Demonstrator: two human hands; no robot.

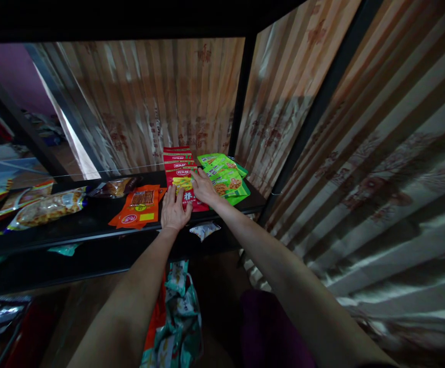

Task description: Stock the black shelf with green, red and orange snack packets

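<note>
Several red snack packets (179, 166) lie overlapped in a row on the black shelf (99, 225). My left hand (174, 210) rests on the left edge of the front one, fingers spread. My right hand (204, 188) lies on its right side with the fingers stretched out, and covers part of the print. Just right of it is a fanned pile of green snack packets (226, 176). To the left of my left hand, orange snack packets (141, 206) overlap each other near the shelf's front edge.
Further left on the shelf lie a brown packet (115, 187) and a clear bag of snacks (49, 208). A small white packet (204, 230) is on the level below. Teal packets (180, 312) fill a container underneath. Black posts (243, 97) and a pleated curtain (149, 97) bound the shelf.
</note>
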